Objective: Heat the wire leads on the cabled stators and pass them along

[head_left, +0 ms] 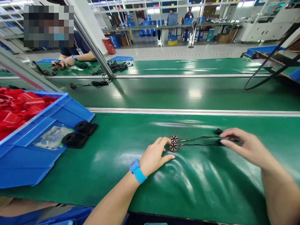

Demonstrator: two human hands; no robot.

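Two small round motor stators (173, 147) with copper windings lie one above the other on the green work surface. Thin black cables (199, 144) run from them to the right, ending in folded bundles. My left hand (154, 156) rests just left of the stators, fingers and thumb apart, the fingertips at the upper stator's edge. Its wrist wears a blue band (138, 171). Over at the cable bundles, my right hand (243, 145) has its thumb and fingers loosely around the black cables. Part of the bundles is hidden beneath that hand.
A blue bin (32, 150) of red plastic parts (25, 106) stands at the left, with two black parts (79, 134) beside it. Metal rails (187, 111) cross beyond. Across the line, a co-worker's hands (67, 61) handle parts near a cable pile (117, 67).
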